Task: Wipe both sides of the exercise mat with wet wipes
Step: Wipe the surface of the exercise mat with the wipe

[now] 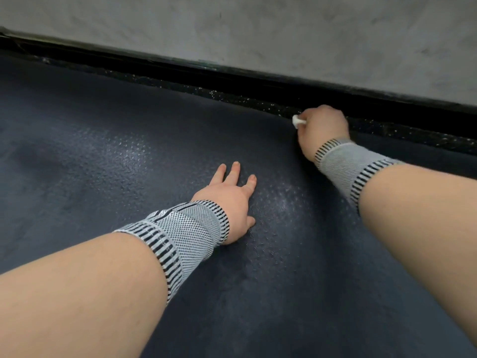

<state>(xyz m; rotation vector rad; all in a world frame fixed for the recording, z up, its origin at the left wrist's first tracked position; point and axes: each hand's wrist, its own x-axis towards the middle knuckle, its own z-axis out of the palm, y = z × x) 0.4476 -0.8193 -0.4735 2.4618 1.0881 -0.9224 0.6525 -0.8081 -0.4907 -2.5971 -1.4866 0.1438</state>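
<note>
Head view looked down on a dark blue-grey exercise mat (129,156) that filled most of the picture, and everything else is placed against it. Its textured surface caught a pale, wet-looking sheen in a band across the middle.

Near the mat's centre lay the left hand (229,200), palm down, fingers straight and spread, thumb out to the side — flat on the surface and holding nothing. A grey knitted wrist sleeve with black-striped edges (185,228) covered that wrist, and the bare forearm ran back toward the mat's near left corner of the picture.

At the mat's far edge sat the right hand (322,127), fingers curled into a loose fist around a small white wet wipe (298,120). Only a crumpled bit of the wipe showed, poking out on the side facing the left hand; it met the mat right at that far edge. A matching striped sleeve (346,164) wrapped the right wrist.

Just beyond the mat's far edge ran a strip of black floor flecked with white (232,95). Beyond that strip came a dark baseboard (180,65), and above it a mottled grey wall (258,27) — both running slantwise, parallel to the mat's far edge.
</note>
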